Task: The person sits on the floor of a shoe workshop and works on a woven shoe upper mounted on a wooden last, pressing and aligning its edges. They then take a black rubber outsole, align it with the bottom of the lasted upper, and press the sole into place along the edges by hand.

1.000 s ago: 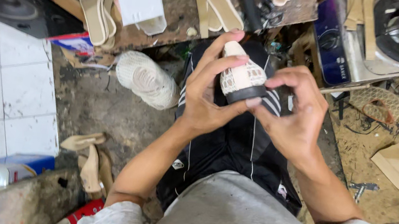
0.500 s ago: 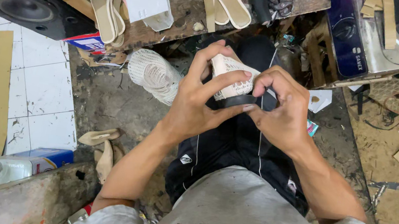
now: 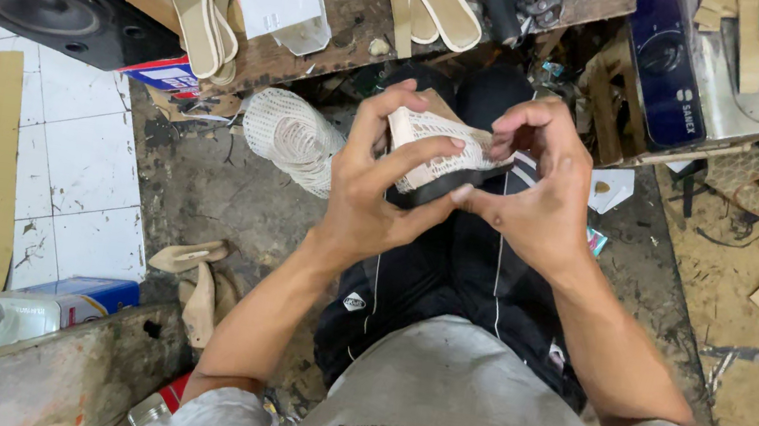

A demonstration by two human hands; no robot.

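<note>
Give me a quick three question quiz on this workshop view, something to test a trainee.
1. True or false: both hands grip the same piece.
2. What lies on the floor just left of the left hand?
A. a stack of white mesh pieces
B. a hammer
C. a paint tin
3. Fill in: the piece in the hands is a white woven strip over a ____ sole.

Key:
1. True; the right hand holds it too.
2. A, the mesh stack.
3. Black.
</note>
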